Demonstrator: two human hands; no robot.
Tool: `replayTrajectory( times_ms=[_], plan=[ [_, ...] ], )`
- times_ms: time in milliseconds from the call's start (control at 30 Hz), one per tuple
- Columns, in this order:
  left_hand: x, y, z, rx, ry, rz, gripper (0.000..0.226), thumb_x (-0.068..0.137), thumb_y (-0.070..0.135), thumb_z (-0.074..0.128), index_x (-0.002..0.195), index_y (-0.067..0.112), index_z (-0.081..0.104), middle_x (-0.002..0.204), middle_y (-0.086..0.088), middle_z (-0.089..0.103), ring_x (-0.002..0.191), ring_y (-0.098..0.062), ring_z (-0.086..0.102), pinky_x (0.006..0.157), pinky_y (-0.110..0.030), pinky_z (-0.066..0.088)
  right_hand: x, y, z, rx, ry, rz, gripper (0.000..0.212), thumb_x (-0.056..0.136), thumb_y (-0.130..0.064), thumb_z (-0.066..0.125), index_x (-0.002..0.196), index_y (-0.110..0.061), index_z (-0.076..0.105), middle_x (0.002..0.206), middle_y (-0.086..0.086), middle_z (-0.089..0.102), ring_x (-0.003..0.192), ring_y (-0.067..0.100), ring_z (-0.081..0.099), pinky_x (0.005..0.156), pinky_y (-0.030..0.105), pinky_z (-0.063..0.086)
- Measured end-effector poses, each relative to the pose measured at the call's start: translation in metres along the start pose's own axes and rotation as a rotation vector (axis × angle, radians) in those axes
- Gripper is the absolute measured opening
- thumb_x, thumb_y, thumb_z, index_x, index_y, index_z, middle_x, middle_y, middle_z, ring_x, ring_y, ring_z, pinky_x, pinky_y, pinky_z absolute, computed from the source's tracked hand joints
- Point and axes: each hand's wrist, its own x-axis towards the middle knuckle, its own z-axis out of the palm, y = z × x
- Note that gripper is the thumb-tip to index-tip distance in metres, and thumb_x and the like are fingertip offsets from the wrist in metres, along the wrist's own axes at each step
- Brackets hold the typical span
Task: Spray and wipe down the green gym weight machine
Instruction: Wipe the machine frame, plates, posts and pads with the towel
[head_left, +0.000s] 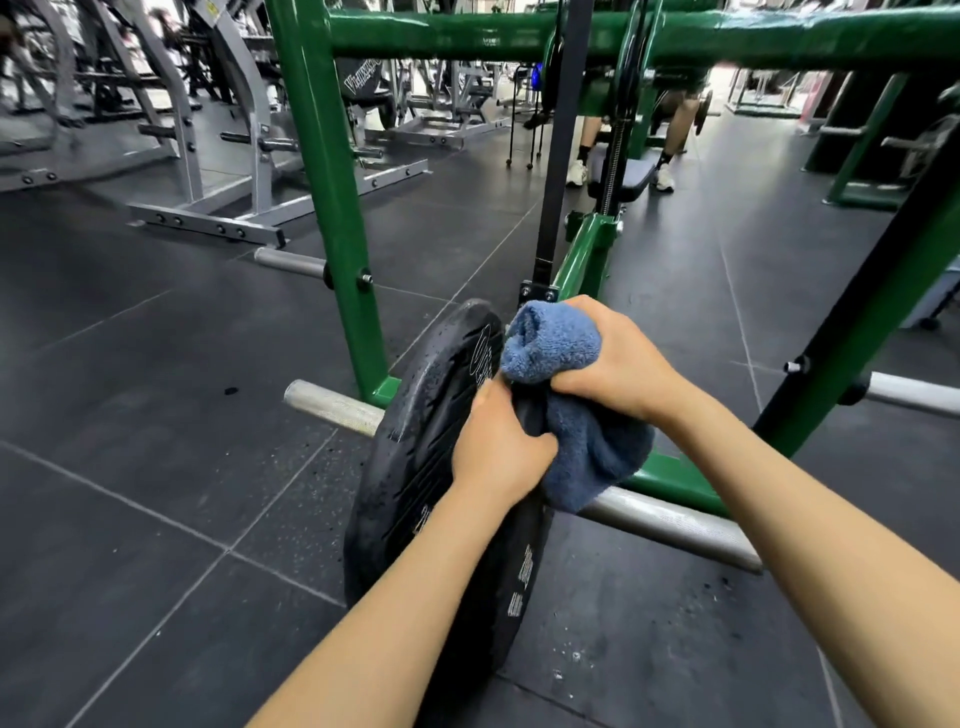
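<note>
- In the upper left of the frame stand grey weight racks (208, 156) on the dark rubber floor (130, 415); they are well apart from the work and are not part of it.
- Left of centre, a green upright post (332, 208) of the green gym weight machine (519, 31) goes down to a silver peg (332, 405) that sticks out near the floor.
- In the lower centre a black weight plate (415, 467) stands on its edge on a silver bar (675, 519) of the machine. Small drops show on its face, so I judge that it was sprayed already and wiping is the step in hand.
- The left hand (498, 452) has its grip curled around the rim of the plate, the thumb on the top edge. I think it steadies the plate so that it does not turn or slide under the cloth.
- Just right of it, the right hand (618, 358) has its grip pressed together around a bunched blue cloth (561, 374). The cloth touches the upper rim of the plate and hangs down behind it, probably to reach the back side.
- In the upper right of the frame, behind the green crossbar, the legs of another person (670, 140) are seen, far from the hands.
</note>
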Motion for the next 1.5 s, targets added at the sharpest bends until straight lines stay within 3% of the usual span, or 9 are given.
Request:
replayTrajectory(
  times_ms=[200, 333, 567, 667, 800, 1033, 1233, 1367, 1500],
  plan=[
    [-0.001, -0.002, 0.004, 0.013, 0.03, 0.015, 0.072, 0.075, 0.028, 0.063, 0.141, 0.041, 0.036, 0.117, 0.01, 0.063, 0.105, -0.017, 0.06, 0.083, -0.032, 0.049, 0.044, 0.031, -0.012, 0.104, 0.077, 0.138, 0.047, 0.06, -0.027, 0.066, 0.104, -0.021, 0.054, 0.089, -0.013, 0.059, 0.074, -0.004, 0.054, 0.056, 0.002, 0.038],
    [0.002, -0.004, 0.005, 0.002, 0.028, 0.04, 0.074, 0.074, 0.026, 0.064, 0.142, 0.038, 0.038, 0.121, 0.009, 0.062, 0.105, -0.016, 0.058, 0.084, -0.032, 0.048, 0.057, 0.054, -0.012, 0.18, 0.131, 0.162, 0.019, 0.077, -0.011, 0.065, 0.095, -0.016, 0.06, 0.083, -0.005, 0.061, 0.07, 0.006, 0.054, 0.053, 0.005, 0.041],
    [-0.026, -0.019, 0.003, -0.257, 0.073, 0.09, 0.063, 0.081, 0.029, 0.074, 0.137, 0.036, 0.047, 0.12, 0.025, 0.059, 0.107, 0.005, 0.057, 0.087, -0.013, 0.041, 0.015, 0.084, 0.028, 0.357, 0.477, 0.141, 0.027, 0.08, -0.011, 0.066, 0.1, -0.021, 0.05, 0.092, -0.013, 0.058, 0.086, 0.009, 0.058, 0.077, 0.019, 0.044],
    [-0.052, -0.034, 0.013, -0.37, 0.133, 0.068, 0.036, 0.083, 0.031, 0.071, 0.112, 0.048, 0.058, 0.103, 0.033, 0.065, 0.096, 0.016, 0.059, 0.081, -0.009, 0.043, -0.03, 0.114, 0.064, 0.369, 0.386, 0.207, 0.042, 0.075, -0.017, 0.068, 0.114, -0.018, 0.051, 0.105, -0.007, 0.062, 0.095, 0.011, 0.06, 0.084, 0.028, 0.048],
    [-0.073, -0.046, 0.023, -0.387, 0.148, 0.036, 0.022, 0.089, 0.039, 0.063, 0.109, 0.047, 0.06, 0.099, 0.036, 0.065, 0.094, 0.019, 0.058, 0.076, 0.0, 0.042, -0.064, 0.119, 0.093, 0.361, 0.407, 0.217, 0.05, 0.073, -0.018, 0.07, 0.116, -0.026, 0.047, 0.106, -0.011, 0.058, 0.098, 0.013, 0.057, 0.088, 0.031, 0.046],
    [-0.081, -0.064, 0.033, -0.458, 0.225, -0.061, 0.045, 0.08, 0.063, 0.053, 0.104, 0.028, 0.071, 0.103, 0.014, 0.072, 0.1, -0.003, 0.066, 0.095, -0.031, 0.049, -0.111, 0.101, 0.122, 0.259, 0.373, 0.139, 0.064, 0.069, -0.023, 0.072, 0.123, -0.034, 0.04, 0.112, -0.011, 0.059, 0.098, 0.014, 0.056, 0.078, 0.029, 0.042],
    [-0.083, -0.063, 0.033, -0.449, 0.237, -0.069, 0.041, 0.087, 0.059, 0.05, 0.099, 0.028, 0.072, 0.1, 0.015, 0.073, 0.099, -0.001, 0.065, 0.093, -0.025, 0.048, -0.157, 0.088, 0.141, 0.254, 0.248, 0.052, 0.071, 0.057, -0.038, 0.063, 0.124, -0.032, 0.042, 0.118, -0.011, 0.059, 0.108, 0.012, 0.058, 0.089, 0.033, 0.048],
    [-0.082, -0.06, 0.036, -0.401, 0.311, -0.069, 0.055, 0.088, 0.06, 0.05, 0.086, 0.008, 0.067, 0.082, 0.01, 0.066, 0.074, -0.001, 0.058, 0.072, -0.019, 0.045, -0.139, 0.084, 0.124, 0.264, 0.267, 0.04, 0.062, 0.059, -0.035, 0.067, 0.117, -0.034, 0.046, 0.106, -0.019, 0.06, 0.098, 0.008, 0.06, 0.083, 0.033, 0.049],
    [-0.091, -0.065, 0.043, -0.395, 0.37, -0.018, 0.031, 0.091, 0.052, 0.051, 0.078, 0.029, 0.066, 0.077, 0.019, 0.067, 0.071, 0.005, 0.06, 0.066, -0.01, 0.043, -0.113, 0.079, 0.107, 0.271, 0.318, 0.065, 0.054, 0.064, -0.031, 0.071, 0.11, -0.039, 0.044, 0.097, -0.018, 0.061, 0.09, 0.008, 0.06, 0.077, 0.032, 0.049]
  ],
)
